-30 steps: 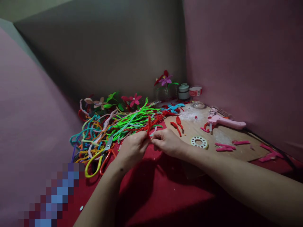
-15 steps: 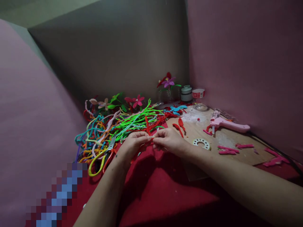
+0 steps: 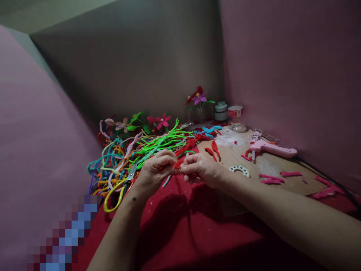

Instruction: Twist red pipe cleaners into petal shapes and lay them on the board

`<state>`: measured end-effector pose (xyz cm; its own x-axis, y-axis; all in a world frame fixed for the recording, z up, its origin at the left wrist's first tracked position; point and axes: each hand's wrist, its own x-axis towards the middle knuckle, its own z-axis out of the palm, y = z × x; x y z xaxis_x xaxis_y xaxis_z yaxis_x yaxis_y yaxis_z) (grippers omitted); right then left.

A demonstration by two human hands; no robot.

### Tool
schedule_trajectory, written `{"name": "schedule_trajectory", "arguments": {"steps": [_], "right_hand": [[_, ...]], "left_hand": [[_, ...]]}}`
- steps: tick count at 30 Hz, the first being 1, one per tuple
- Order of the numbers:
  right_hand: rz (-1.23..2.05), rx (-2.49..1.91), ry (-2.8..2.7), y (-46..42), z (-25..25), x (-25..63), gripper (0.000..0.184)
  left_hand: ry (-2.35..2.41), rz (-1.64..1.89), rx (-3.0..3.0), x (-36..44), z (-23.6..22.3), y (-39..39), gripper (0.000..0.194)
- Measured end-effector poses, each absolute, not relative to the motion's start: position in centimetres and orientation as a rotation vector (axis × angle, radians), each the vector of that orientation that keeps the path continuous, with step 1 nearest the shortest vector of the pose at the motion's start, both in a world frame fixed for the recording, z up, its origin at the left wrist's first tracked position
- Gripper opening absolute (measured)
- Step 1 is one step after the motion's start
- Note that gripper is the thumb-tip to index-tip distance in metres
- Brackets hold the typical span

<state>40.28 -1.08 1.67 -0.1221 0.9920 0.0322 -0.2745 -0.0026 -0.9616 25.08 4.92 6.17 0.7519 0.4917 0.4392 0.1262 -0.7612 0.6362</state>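
Note:
Between my two hands is a red pipe cleaner [image 3: 177, 165], mostly covered by the fingers. My left hand [image 3: 158, 168] pinches it from the left, fingers curled. From the other side my right hand [image 3: 199, 167] grips it between thumb and forefinger, close against the left fingertips. Behind the hands lies a heap of bright green pipe cleaners [image 3: 163, 143]. Left of my left wrist are scissors [image 3: 114, 199] with yellow and red-orange handles. Two red petal-shaped pieces [image 3: 215, 150] lie beyond my right hand.
A pink glue gun [image 3: 272, 148] rests on the brown board [image 3: 293, 188], near a white ring with holes [image 3: 239, 171] and pink strips [image 3: 271, 178]. Pipe-cleaner flowers [image 3: 163, 121] stand at the back beside a lidded jar [image 3: 221, 111]. Pink panels [image 3: 296, 75] enclose the red-covered table [image 3: 175, 233].
The red pipe cleaner stood up above the fingers earlier; now only a short bit shows between them. My left hand has turned, and the fingers have shifted their hold.

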Motion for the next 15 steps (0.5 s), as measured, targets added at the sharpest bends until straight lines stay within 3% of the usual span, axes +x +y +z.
{"name": "schedule_trajectory", "arguments": {"steps": [7,9,11,15], "right_hand": [[0.341,-1.244,-1.543,-2.2,1.2,39.4,0.013],[0.203,-1.248,-1.576,-2.3,1.1,39.4,0.014],[0.303,-1.227,-1.525,-2.1,1.2,39.4,0.014],[1.021,-1.072,-1.227,-1.3,1.5,39.9,0.013]], "left_hand": [[0.826,0.477,1.74,25.6,4.9,4.9,0.025],[0.75,0.509,1.576,26.0,4.3,5.0,0.026],[0.72,0.573,1.52,26.2,4.1,5.0,0.024],[0.827,0.673,1.641,26.3,5.1,4.3,0.023]]}}
